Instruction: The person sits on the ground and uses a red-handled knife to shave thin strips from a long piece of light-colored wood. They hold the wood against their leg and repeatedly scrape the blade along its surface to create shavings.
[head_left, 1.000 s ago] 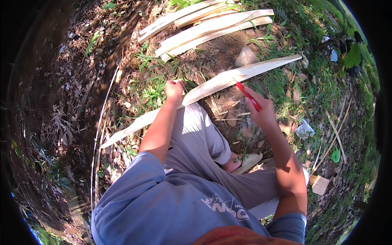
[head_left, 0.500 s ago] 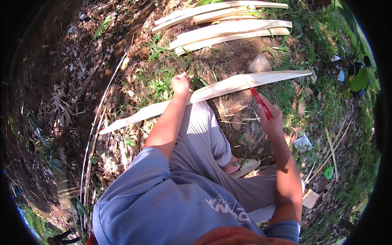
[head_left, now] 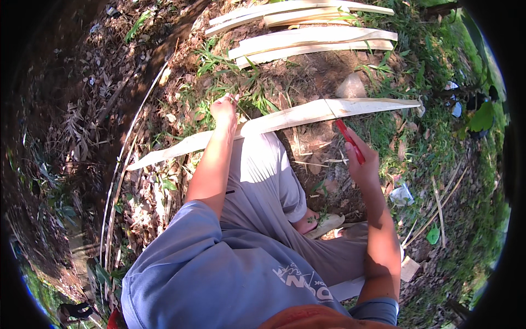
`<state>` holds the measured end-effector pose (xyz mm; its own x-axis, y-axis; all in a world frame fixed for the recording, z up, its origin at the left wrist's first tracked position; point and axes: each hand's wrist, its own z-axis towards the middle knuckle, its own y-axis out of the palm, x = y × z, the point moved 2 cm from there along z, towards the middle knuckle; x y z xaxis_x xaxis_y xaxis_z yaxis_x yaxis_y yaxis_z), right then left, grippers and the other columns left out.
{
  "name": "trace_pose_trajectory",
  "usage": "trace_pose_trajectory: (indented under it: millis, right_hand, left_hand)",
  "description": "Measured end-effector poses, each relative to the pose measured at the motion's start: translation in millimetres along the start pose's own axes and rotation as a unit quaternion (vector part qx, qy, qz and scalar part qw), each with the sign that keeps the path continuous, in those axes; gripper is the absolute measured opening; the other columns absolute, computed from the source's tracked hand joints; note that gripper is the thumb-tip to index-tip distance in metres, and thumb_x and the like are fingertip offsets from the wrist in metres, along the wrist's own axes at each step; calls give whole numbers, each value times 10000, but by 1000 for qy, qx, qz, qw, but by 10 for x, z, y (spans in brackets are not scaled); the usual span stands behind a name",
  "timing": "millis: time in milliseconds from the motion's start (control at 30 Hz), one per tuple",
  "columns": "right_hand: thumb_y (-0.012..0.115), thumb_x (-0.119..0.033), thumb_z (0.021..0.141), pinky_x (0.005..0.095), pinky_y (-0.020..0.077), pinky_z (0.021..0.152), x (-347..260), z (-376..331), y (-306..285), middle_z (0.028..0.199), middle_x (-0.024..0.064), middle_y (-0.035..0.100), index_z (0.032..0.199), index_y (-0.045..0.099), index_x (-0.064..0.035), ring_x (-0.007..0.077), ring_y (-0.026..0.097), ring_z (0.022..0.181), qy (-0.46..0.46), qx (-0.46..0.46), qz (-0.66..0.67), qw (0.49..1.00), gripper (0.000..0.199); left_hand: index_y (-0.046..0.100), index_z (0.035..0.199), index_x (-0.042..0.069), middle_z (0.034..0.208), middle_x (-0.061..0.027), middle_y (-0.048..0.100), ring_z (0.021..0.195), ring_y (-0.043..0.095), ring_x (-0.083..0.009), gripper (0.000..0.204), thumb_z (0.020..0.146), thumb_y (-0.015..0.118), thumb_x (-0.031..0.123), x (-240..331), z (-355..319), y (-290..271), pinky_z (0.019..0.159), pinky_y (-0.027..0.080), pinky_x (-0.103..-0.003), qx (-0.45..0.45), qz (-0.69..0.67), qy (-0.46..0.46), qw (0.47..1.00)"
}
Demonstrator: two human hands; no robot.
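A long pale wooden strip (head_left: 293,114) lies crosswise in front of me, passing over my raised knee. My right hand (head_left: 364,162) is wrapped round the red handle of a knife (head_left: 350,141). Its thin blade reaches across the right half of the strip. My left hand (head_left: 223,111) is just beyond the strip's far edge, with the left forearm crossing over it. The fingers there are curled closed, and whatever they may hold is too small to tell.
Several similar pale strips (head_left: 315,37) lie stacked on the ground at the far side. A whitish lump (head_left: 350,86) sits just beyond the strip. Long thin stems (head_left: 123,159) run along the left. Crumpled litter (head_left: 401,196) and sticks (head_left: 438,211) lie among grass on the right.
My left hand has moved left, away from the strip's middle. The strip's left end has shifted slightly left and away from me. The right hand keeps the knife at nearly the same place.
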<state>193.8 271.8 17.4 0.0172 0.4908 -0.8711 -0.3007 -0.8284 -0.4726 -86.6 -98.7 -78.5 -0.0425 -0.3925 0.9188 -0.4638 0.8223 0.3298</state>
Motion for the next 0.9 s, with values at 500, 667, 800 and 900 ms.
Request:
trace_pose_trajectory:
  millis: [500,667,800,900]
  right_hand:
    - [683,-83,1063,278,553,787,54,47,-22,1065,130,815,1464,692,-53,96,694,865,-12,30,-17,999,402]
    - [682,-74,1061,272,557,829,87,27,-51,1112,146,814,1457,693,-37,105,715,927,-16,34,-19,999,397]
    - [675,-68,1062,268,554,844,56,50,-42,1128,151,814,1449,693,-21,106,715,942,-51,51,-15,997,390]
    - [668,-63,1062,262,548,839,45,66,-44,1124,151,813,1444,693,-13,99,704,943,-67,58,-11,996,387]
  left_hand:
    - [745,924,24,767,-24,670,656,556,-125,189,995,807,187,1410,757,-1132,665,498,-304,31,446,364,817]
    - [830,1026,60,766,-46,723,653,623,-122,160,946,845,198,1432,485,-816,637,515,-312,-43,520,314,793]
    - [844,1117,85,900,-98,821,770,765,-192,212,988,793,245,1212,324,-610,731,583,-344,-123,528,266,797]
    - [834,1079,55,960,-151,826,847,804,-285,237,968,811,262,973,173,-416,775,614,-404,-191,593,242,744]
